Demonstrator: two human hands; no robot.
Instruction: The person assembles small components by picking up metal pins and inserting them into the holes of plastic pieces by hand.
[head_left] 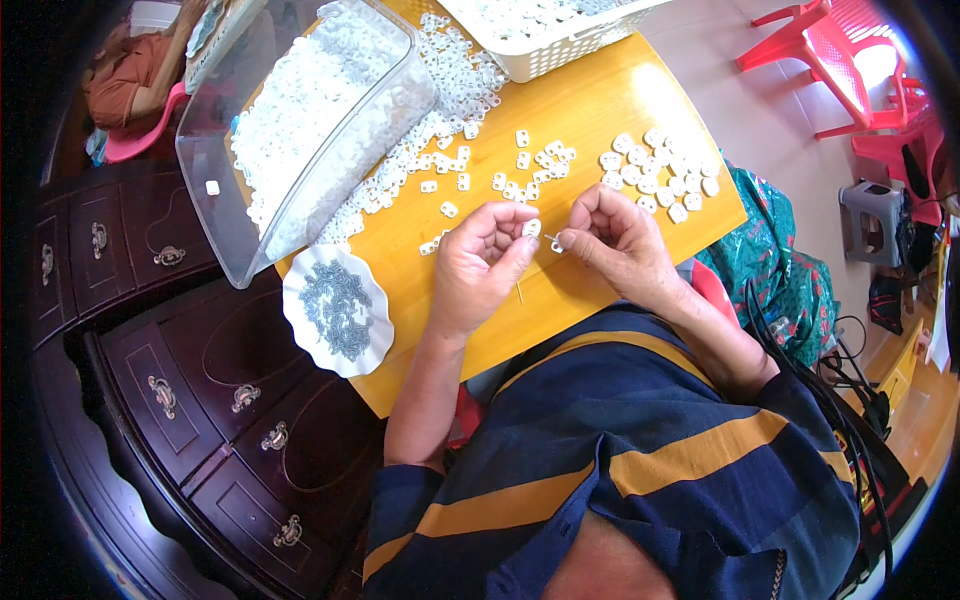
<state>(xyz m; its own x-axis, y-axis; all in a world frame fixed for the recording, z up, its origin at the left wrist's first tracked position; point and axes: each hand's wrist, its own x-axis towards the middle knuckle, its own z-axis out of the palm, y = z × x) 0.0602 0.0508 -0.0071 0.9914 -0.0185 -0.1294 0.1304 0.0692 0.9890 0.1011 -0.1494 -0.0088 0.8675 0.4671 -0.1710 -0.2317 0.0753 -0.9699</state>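
Note:
Near the table's front edge, my left hand [482,262] pinches a small white plastic piece [531,229] between thumb and fingers. My right hand [622,245] is closed just to the right, thumb and forefinger pressed on a tiny thin part whose kind is too small to make out. A small white piece with dark holes [557,246] shows by the right fingertips. Several loose pieces like it [522,138] lie beyond my hands. Left of my left forearm, a white scalloped dish [375,355] holds many small grey metal parts [338,308].
A large clear bin [236,262] heaped with white pieces stands at the left, with more spilled beside it. A white basket [570,58] sits at the far edge. Rounded white pieces [648,184] are grouped right on the yellow table [600,90]. Dark drawers [200,400] stand left; red chairs [830,60] right.

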